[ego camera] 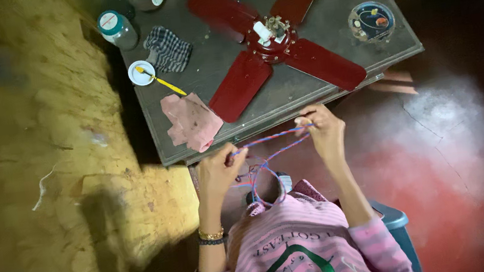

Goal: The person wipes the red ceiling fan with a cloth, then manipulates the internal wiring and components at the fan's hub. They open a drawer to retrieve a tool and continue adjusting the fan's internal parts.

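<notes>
My left hand (216,169) and my right hand (321,130) pinch a thin red-and-blue twisted cord (269,138) and hold it stretched between them, just below the table's near edge. More of the cord hangs in loops toward my lap. On the dark table (214,54) beyond my hands lies a red four-bladed ceiling fan (274,35) with a metal hub showing in its middle.
A pink rag (192,122) lies at the table's near left edge. Farther back are a white lid with a yellow tool (144,73), a checked cloth (168,48), a teal-capped jar (117,29) and a round dish of small parts (371,21). A yellowish wall stands left.
</notes>
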